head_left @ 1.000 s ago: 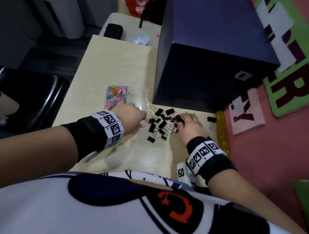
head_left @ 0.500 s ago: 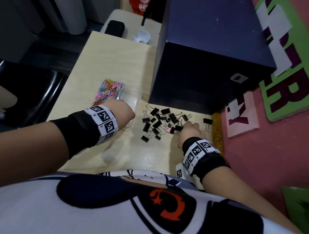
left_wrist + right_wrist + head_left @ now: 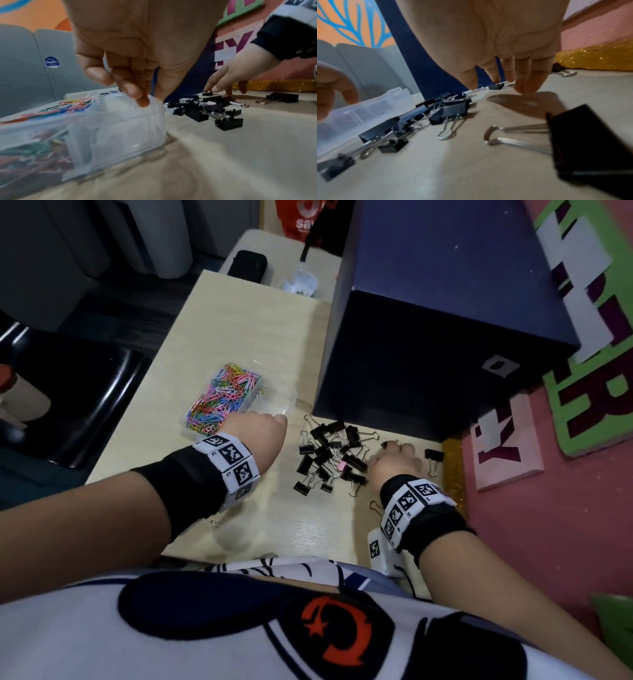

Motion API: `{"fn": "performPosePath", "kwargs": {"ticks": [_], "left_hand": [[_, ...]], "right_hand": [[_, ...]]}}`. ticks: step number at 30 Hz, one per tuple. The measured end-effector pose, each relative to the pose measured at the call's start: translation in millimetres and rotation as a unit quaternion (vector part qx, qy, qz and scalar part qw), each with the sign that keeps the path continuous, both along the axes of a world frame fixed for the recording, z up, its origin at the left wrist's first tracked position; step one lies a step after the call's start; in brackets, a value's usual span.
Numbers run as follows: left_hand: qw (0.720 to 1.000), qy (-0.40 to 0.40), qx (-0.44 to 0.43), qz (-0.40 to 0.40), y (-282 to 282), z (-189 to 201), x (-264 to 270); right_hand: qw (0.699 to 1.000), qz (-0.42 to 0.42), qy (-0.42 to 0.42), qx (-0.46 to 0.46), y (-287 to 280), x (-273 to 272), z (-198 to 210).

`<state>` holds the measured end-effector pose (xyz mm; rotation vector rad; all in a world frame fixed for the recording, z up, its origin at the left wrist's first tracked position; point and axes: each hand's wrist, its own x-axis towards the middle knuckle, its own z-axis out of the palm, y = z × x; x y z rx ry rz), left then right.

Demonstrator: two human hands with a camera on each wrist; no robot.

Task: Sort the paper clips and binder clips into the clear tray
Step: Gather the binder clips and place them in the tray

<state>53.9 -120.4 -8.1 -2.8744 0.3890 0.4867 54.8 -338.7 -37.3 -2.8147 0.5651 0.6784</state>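
It looked like a classroom or activity room: felt-letter boards (image 3: 507, 446) hung on a pink wall (image 3: 548, 542) beside a pale desk (image 3: 239, 330).

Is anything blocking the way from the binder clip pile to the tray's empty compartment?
Only the left hand, gripping the clear tray at its near wall. Bare table separates the binder clips from it.
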Motion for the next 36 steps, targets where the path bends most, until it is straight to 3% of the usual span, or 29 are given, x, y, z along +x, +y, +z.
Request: {"fn": "performPosePath", "kwargs": {"ticks": [6, 12, 16, 19, 21, 24, 27, 33, 36], "left_hand": [[1.000, 0.010, -0.002, -0.012, 22.1, 5.5, 8.6], [0.999, -0.043, -0.014, -0.006, 29.6, 11.8, 18.5], [0.987, -0.028, -0.093, -0.127, 8.7, -6.1, 5.2], [0.968, 0.022, -0.107, -0.224, -5.5, -24.8, -10.1], [0.966, 0.075, -0.073, -0.237, -6.0, -35.1, -13.3], [0.970, 0.071, -0.052, -0.228, 0.4, -40.4, -12.9], [0.977, 0.053, -0.047, -0.203, 11.0, -42.9, -10.4], [0.985, 0.073, -0.055, -0.143, 24.3, -47.7, -8.8], [0.986, 0.068, -0.068, -0.140, 24.7, -46.1, -10.0]], "right_hand": [[0.997, 0.060, -0.035, 0.044, 12.1, 0.0, -5.6], [0.996, -0.080, -0.020, -0.037, -16.9, 13.4, -3.8], [0.994, -0.106, 0.039, -0.004, -15.7, 13.9, -7.2], [0.998, -0.058, 0.012, 0.037, 1.7, 9.5, -8.3], [0.997, -0.009, -0.015, 0.080, 17.6, 4.8, -7.4], [0.991, 0.080, -0.002, 0.104, 35.6, -0.3, -5.3], [0.984, 0.166, 0.028, 0.062, 40.5, -3.6, -6.6], [0.975, 0.197, -0.055, 0.088, 49.6, -9.6, -10.8], [0.973, 0.205, -0.055, 0.093, 53.9, -8.6, -10.5]]}}
